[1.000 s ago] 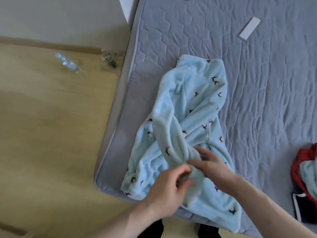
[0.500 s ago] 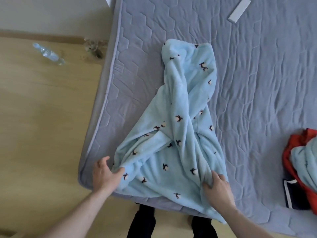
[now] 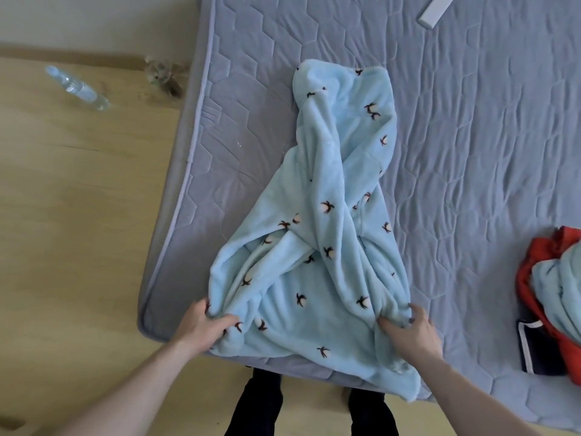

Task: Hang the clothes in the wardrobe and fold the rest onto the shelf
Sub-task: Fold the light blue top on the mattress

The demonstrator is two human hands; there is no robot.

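Both hands have parted since a second ago: then they worked together at one bunched end of the pale blue fleece garment [image 3: 317,234]; now each has a separate near corner, spread wide. Left hand [image 3: 206,325] grasps the near-left corner, fingers and thumb curled into the cloth. Right hand [image 3: 412,328] grips a bunched fold at the near-right side, thumb tucked under the fabric.

Garment lies on the grey quilted mattress [image 3: 471,152], narrow end away from the person, wide end toward them. Middle is twisted, one band crossing over another. My reading: spreading step in progress, ahead of a fold; the twist needs shaking out before any fold will lie flat. No fold made yet, and neither wardrobe nor shelf is in view.

Edges: near hem overhangs the mattress edge at lower right; left corner sits close to the rounded mattress corner, wood floor [image 3: 78,231] just beyond. A pull toward the person risks dragging cloth off the bed. Open mattress lies beyond and to the right of the garment, good room to push it flat. Red and blue clothes pile [image 3: 550,278] at far right, well apart. White strip [image 3: 435,12] near the top edge. Plastic bottle [image 3: 77,88] on the floor, left.
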